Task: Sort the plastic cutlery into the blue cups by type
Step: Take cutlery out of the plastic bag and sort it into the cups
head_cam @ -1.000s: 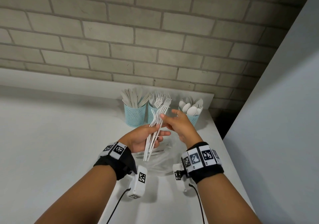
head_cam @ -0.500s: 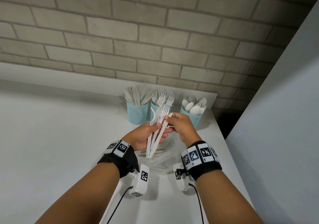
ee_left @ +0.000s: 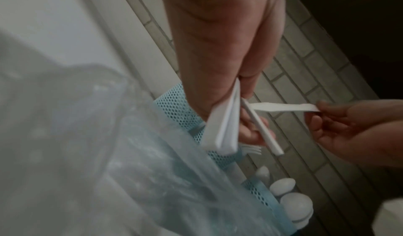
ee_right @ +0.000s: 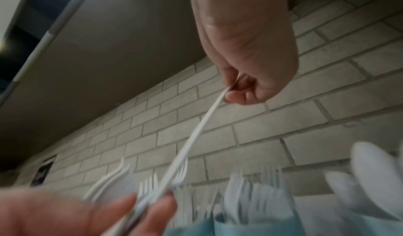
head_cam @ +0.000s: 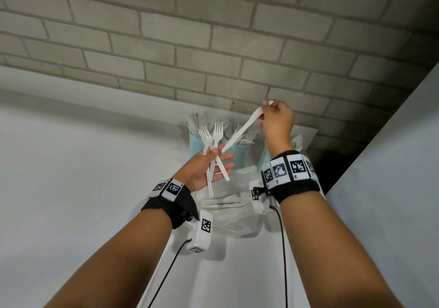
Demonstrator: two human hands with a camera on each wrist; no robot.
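Observation:
My left hand [head_cam: 218,158] holds a small bunch of white plastic forks [head_cam: 212,139] by their handles, thumb pressing them against the fingers, tines up. Up and to the right, my right hand [head_cam: 266,113] pinches the top end of one white piece that looks like a knife [head_cam: 242,129]. Its lower end still reaches my left fingertips. Behind stand three blue mesh cups: the left cup [head_cam: 197,147] with knives, the middle cup [head_cam: 238,153] with forks, and the right cup [head_cam: 264,162] with spoons, mostly hidden by my right wrist. The left wrist view shows the fork handles [ee_left: 222,127] and the knife [ee_left: 283,107].
A crumpled clear plastic bag [head_cam: 234,215] with a few cutlery pieces inside lies on the white table [head_cam: 71,189] under my wrists. A brick wall [head_cam: 213,46] runs right behind the cups. A grey panel [head_cam: 392,165] closes off the right side.
My right hand has risen up and to the right, drawing the single knife out of the bunch. My left hand keeps the forks and has lifted slightly towards the cups.

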